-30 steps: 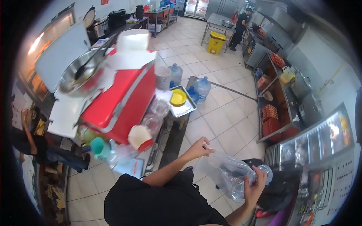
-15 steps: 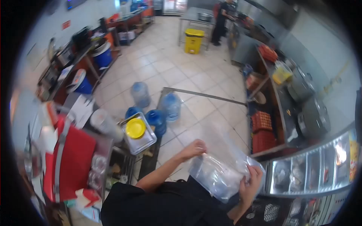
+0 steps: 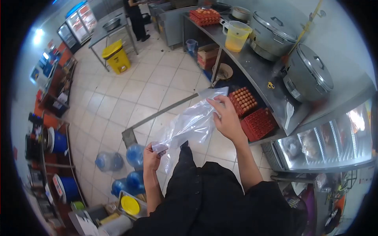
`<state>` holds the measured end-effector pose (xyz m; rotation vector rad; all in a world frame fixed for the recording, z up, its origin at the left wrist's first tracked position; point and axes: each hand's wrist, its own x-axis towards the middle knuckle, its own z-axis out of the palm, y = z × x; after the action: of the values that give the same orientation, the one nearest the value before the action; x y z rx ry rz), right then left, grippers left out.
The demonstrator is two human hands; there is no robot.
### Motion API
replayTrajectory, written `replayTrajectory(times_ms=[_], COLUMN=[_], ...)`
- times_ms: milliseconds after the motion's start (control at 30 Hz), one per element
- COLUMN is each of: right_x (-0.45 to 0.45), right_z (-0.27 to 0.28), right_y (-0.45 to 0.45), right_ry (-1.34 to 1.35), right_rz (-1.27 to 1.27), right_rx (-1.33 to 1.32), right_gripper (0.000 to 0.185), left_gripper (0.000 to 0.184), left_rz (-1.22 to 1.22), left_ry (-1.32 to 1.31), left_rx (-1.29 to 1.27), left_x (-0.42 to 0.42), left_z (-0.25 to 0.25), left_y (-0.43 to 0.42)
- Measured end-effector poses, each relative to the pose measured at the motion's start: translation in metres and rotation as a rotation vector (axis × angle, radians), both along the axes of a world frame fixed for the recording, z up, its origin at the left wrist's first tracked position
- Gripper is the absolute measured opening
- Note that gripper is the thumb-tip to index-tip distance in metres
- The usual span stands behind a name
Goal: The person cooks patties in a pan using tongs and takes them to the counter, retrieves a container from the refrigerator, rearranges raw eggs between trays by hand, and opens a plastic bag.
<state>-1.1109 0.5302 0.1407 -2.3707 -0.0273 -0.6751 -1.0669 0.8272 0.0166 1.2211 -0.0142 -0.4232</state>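
Observation:
A large clear plastic bag (image 3: 193,122) stretches slantwise between my two hands, in front of my dark clothes and above the tiled floor. My left hand (image 3: 152,158) is closed on its lower left end, where the plastic is bunched. At the upper right end, my right hand (image 3: 227,118) pinches the bag between thumb and fingers. Creases and shine run across the plastic, and I cannot make out anything inside it.
Egg trays (image 3: 243,99) and a red crate (image 3: 258,124) sit beneath the right-hand counter. Two big cookers (image 3: 309,72), a yellow jug (image 3: 237,36) and scissors (image 3: 271,85) are on top. Blue water bottles (image 3: 135,155) stand at lower left. A person (image 3: 136,19) stands at the back.
My view has swung to the right. The bag, earlier hanging lower in front of me, is now drawn out lengthwise, with my right hand farther forward and my left hand lower.

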Motion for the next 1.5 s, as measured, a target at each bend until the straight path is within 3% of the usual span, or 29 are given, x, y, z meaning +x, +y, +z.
replayTrajectory(times_ms=[67, 100, 167, 233, 300, 333, 400, 433, 500, 567, 600, 633, 667, 733, 800, 867, 933, 1000, 1033, 1067, 1133, 1200, 1267, 1300, 1333, 1367, 1400, 1433, 1500], right_x=[0.052, 0.076, 0.110, 0.136, 0.161, 0.174, 0.202, 0.216, 0.252, 0.292, 0.316, 0.337, 0.355, 0.389, 0.425, 0.458, 0.477, 0.495, 0.505, 0.513, 0.526, 0.540, 0.555, 0.561, 0.567, 0.572, 0.578, 0.585, 0.604], right_z=[-0.040, -0.063, -0.083, -0.088, -0.083, -0.097, -0.132, -0.115, -0.127, -0.155, -0.183, -0.199, -0.194, -0.173, -0.175, -0.179, -0.140, -0.122, -0.127, -0.129, -0.133, -0.119, -0.123, -0.121, -0.118, -0.114, -0.104, -0.088, -0.050], right_y=[-0.028, -0.044, -0.065, -0.073, -0.087, -0.101, -0.131, -0.129, -0.127, -0.132, -0.139, -0.149, -0.158, -0.175, -0.197, -0.218, -0.240, -0.258, -0.265, -0.273, -0.282, -0.277, -0.279, -0.282, -0.282, -0.282, -0.281, -0.277, -0.264], right_ry=[0.031, 0.137, 0.259, 0.283, 0.055, 0.060, 0.235, 0.340, 0.348, 0.355, 0.291, 0.214, 0.202, 0.247, 0.298, 0.364, 0.344, 0.361, 0.370, 0.365, 0.480, 0.447, 0.429, 0.403, 0.436, 0.470, 0.453, 0.557, 0.665], right_rz=[-0.038, -0.046, -0.089, -0.121, -0.207, -0.223, 0.074, 0.345, 0.422, 0.513, 0.632, 0.761, 0.751, 0.755, 0.646, 0.963, 0.820, 0.494, 0.365, 0.370, 0.448, 0.344, -0.014, -0.046, -0.230, -0.413, -0.455, -0.503, -0.591], right_rx=[-0.055, 0.103, 0.399, 0.536, 0.980, 0.988, 1.374, 1.570, 1.686, 1.793, 2.041, 2.284, 2.292, 2.005, 1.944, 2.066, 2.006, 2.019, 1.940, 1.942, 1.606, 1.590, 1.445, 1.443, 1.292, 1.139, 1.146, 1.123, 1.101], right_gripper=[0.045, 0.045, 0.045, 0.046, 0.050, 0.050, 0.063, 0.063, 0.060, 0.056, 0.055, 0.053, 0.053, 0.048, 0.042, 0.035, 0.029, 0.024, 0.020, 0.020, 0.018, 0.014, 0.018, 0.018, 0.024, 0.029, 0.029, 0.039, 0.050], left_gripper=[0.007, 0.004, 0.004, 0.007, 0.008, 0.008, 0.016, 0.016, 0.021, 0.022, 0.022, 0.023, 0.023, 0.024, 0.026, 0.027, 0.028, 0.029, 0.029, 0.029, 0.028, 0.025, 0.022, 0.022, 0.022, 0.023, 0.024, 0.025, 0.021], left_rz=[0.059, 0.054, -0.208, -0.118, -0.185, -0.193, 0.010, -0.010, -0.185, -0.233, -0.257, -0.523, -0.530, -0.206, -0.182, -0.130, -0.159, 0.085, 0.086, 0.085, 0.075, 0.028, 0.042, 0.036, -0.002, 0.135, 0.278, 0.229, -0.388], left_ry=[0.180, 0.210, 0.215, 0.277, 0.122, 0.135, 0.288, 0.295, 0.258, 0.239, 0.214, 0.312, 0.322, 0.263, 0.287, 0.236, 0.193, 0.145, 0.134, 0.129, 0.124, 0.093, 0.007, -0.029, -0.028, -0.465, -0.922, -1.061, -0.688], left_rx=[0.105, -0.027, -0.308, -0.153, -0.373, -0.365, -0.482, -0.476, -0.314, -0.354, -0.393, -0.561, -0.554, -0.571, -0.558, -0.557, -0.508, -0.267, -0.265, -0.263, -0.191, -0.164, 0.038, 0.180, 0.171, 0.625, 1.058, 1.056, 0.620], left_x=[0.049, 0.080, 0.155, 0.196, 0.246, 0.267, 0.302, 0.325, 0.375, 0.420, 0.446, 0.478, 0.493, 0.522, 0.563, 0.596, 0.627, 0.653, 0.665, 0.675, 0.699, 0.729, 0.766, 0.779, 0.793, 0.799, 0.802, 0.795, 0.794], left_z=[0.017, -0.002, -0.047, 0.007, 0.026, 0.041, 0.092, 0.091, 0.084, 0.063, 0.049, 0.035, 0.036, 0.044, 0.049, 0.051, 0.050, 0.046, 0.043, 0.042, 0.035, 0.014, -0.009, -0.015, -0.021, -0.021, -0.017, 0.012, 0.031], left_y=[-0.030, -0.040, -0.046, -0.078, -0.099, -0.112, -0.146, -0.153, -0.163, -0.173, -0.173, -0.166, -0.174, -0.186, -0.194, -0.200, -0.201, -0.207, -0.212, -0.222, -0.235, -0.241, -0.256, -0.270, -0.283, -0.299, -0.316, -0.337, -0.363])
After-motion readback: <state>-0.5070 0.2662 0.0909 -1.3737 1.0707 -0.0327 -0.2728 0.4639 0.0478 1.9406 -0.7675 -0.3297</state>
